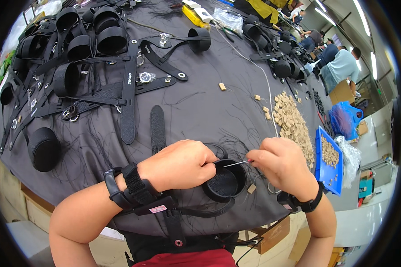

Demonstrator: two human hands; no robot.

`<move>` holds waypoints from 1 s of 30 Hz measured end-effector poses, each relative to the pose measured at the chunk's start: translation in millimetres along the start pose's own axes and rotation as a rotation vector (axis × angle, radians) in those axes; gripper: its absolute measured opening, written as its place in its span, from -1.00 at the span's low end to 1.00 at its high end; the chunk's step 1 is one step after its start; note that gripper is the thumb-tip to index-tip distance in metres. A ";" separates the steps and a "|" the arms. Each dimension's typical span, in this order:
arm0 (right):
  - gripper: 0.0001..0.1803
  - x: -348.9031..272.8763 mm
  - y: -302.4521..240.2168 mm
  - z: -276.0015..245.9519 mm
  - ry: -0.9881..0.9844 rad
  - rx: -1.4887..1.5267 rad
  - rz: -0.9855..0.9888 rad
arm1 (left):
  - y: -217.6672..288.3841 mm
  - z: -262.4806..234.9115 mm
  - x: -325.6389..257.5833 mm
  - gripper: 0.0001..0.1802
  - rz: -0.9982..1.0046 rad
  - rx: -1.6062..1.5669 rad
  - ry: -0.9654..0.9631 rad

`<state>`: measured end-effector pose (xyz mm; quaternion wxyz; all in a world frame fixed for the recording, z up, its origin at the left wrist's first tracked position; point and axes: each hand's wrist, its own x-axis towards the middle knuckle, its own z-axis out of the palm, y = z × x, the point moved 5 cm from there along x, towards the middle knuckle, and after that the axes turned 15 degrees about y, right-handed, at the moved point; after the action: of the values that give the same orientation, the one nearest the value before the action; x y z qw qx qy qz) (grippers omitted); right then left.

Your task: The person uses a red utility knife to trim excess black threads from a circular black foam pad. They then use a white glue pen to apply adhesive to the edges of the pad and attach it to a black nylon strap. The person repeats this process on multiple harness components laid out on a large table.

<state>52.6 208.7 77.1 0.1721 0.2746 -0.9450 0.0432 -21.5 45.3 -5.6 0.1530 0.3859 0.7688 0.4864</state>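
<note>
Open passage: the middle of the bench [196, 100] lies free from the onlooker's standpoint, interrupted only by loose threads and one tan tab [222, 86]. Left barrier: heaped black straps and cups [111, 40], with a lone cup [44, 149] nearer the edge. Right barrier: a white cord [269, 82], the tan tab pile [292, 122] and, farther right, a blue tray [341, 180]. Between left hand [178, 164] and right hand [278, 162], a thin metal tool [237, 164] crosses the gap above a black cup [225, 189].
</note>
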 end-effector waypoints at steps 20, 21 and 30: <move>-0.86 15.6 -28.2 5.3 -0.071 -0.238 -0.259 | 0.4 -0.6 0.9 -0.67 -0.057 0.025 -0.024; -0.85 15.9 -26.7 5.3 -0.074 -0.222 -0.257 | 0.3 -0.7 0.7 -0.67 -0.055 0.026 -0.022; -0.83 13.9 -14.8 7.4 -0.062 -0.112 -0.218 | 2.4 -1.7 0.6 -0.67 -0.070 0.021 -0.030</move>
<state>47.2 187.9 74.8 0.1616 0.3667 -0.9155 -0.0369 -21.9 45.2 -2.6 0.1777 0.3675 0.7845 0.4668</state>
